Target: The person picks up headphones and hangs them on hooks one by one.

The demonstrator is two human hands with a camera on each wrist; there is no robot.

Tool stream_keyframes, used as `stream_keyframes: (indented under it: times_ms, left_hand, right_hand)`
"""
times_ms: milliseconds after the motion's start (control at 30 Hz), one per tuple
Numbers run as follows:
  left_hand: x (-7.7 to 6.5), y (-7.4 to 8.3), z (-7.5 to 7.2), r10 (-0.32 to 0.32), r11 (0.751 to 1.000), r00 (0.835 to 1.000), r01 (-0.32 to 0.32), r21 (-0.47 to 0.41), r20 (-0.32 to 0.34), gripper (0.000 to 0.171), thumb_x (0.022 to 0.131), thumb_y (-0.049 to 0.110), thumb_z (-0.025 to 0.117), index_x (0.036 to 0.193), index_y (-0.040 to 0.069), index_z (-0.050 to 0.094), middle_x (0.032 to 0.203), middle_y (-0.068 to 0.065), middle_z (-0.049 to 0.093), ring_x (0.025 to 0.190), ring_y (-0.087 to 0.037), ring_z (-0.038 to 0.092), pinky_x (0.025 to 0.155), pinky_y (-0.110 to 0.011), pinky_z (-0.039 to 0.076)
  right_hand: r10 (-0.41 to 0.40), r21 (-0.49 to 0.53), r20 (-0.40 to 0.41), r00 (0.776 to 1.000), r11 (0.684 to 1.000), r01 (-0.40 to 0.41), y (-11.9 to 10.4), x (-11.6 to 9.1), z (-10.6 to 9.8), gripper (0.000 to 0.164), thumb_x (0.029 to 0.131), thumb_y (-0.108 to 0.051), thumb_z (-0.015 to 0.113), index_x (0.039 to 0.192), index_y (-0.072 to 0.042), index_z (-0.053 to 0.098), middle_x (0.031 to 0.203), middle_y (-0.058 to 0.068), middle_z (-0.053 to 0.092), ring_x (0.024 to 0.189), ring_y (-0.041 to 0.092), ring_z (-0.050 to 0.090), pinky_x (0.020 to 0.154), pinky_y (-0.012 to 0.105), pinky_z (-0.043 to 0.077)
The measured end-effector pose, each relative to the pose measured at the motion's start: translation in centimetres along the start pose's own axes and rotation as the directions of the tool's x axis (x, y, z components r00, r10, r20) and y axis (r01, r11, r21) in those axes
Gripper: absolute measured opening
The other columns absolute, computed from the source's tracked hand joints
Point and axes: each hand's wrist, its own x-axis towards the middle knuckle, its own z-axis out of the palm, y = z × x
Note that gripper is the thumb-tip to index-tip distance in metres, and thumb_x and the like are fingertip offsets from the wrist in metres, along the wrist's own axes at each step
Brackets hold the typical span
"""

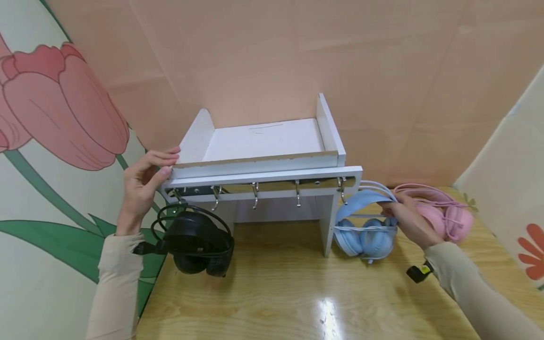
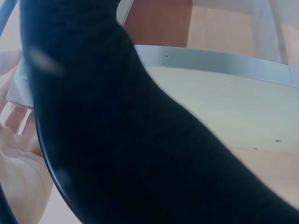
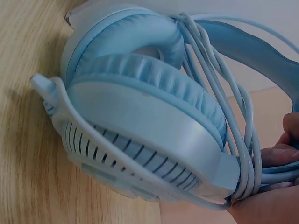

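Blue headset (image 1: 377, 240) | gripped by right hand (image 1: 409, 218) | mostly to its left

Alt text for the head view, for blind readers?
A person's right hand grips blue headphones beside a white shelf while the left hand holds its left corner. Black headphones hang beneath its left end; pink headphones lie on the wooden table.

The yellow-brown wooden bench (image 1: 276, 293) is streaked with grain. The pale-blue over-ear plastic headphones (image 3: 149, 109) show deeper blue cushions (image 3: 145, 70) and dark slots (image 3: 149, 156) across one cup. Toward the bench's left edge are black plastic headphones (image 1: 195, 236); near its back right corner, pink round-cupped headphones (image 1: 461, 222). The white board rack (image 1: 255, 168) has a brown-topped front rim and silvery metal hooks (image 1: 255, 191).
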Motion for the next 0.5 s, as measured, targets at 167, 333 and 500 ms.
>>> stream_keyframes:
  times_ms: [167, 333, 500]
  left_hand:
    - [0.0, -0.2, 0.1, -0.008, 1.0, 1.0, 0.008, 0.003, -0.004, 0.016, 0.097, -0.014, 0.059, 0.108, -0.019, 0.07, 0.118, -0.008, 0.079, 0.135, -0.029, 0.066, 0.118, -0.034, 0.05]
    - [0.0, -0.3, 0.1, -0.005, 1.0, 1.0, 0.005, -0.005, -0.012, 0.016, 0.097, -0.014, 0.058, 0.107, -0.018, 0.07, 0.118, -0.009, 0.079, 0.134, -0.029, 0.066, 0.118, -0.034, 0.05]
    - [-0.1, -0.3, 0.0, 0.004, 1.0, 1.0, -0.004, -0.015, -0.013, 0.016, 0.097, -0.014, 0.058, 0.107, -0.018, 0.07, 0.118, -0.009, 0.079, 0.134, -0.029, 0.067, 0.118, -0.034, 0.05]
  right_hand:
    - [-0.044, -0.041, -0.009, 0.999, 0.998, 0.043, -0.3, -0.9, 0.0, 0.025, 0.107, -0.004, 0.055, 0.101, -0.02, 0.073, 0.088, -0.016, 0.062, 0.082, 0.003, 0.056, 0.074, 0.02, 0.049]
    - [-0.04, 0.075, -0.012, 0.999, 0.996, 0.041, -1.0, -1.7, 0.5, 0.031, 0.104, 0.005, 0.05, 0.081, -0.016, 0.053, 0.071, -0.005, 0.035, 0.065, 0.018, 0.033, 0.064, 0.039, 0.023]
    - [-0.054, 0.112, -0.024, 0.998, 0.992, 0.057, -1.6, -2.6, 0.6, 0.029, 0.103, 0.007, 0.049, 0.083, -0.013, 0.053, 0.072, -0.003, 0.037, 0.066, 0.018, 0.035, 0.065, 0.04, 0.021]
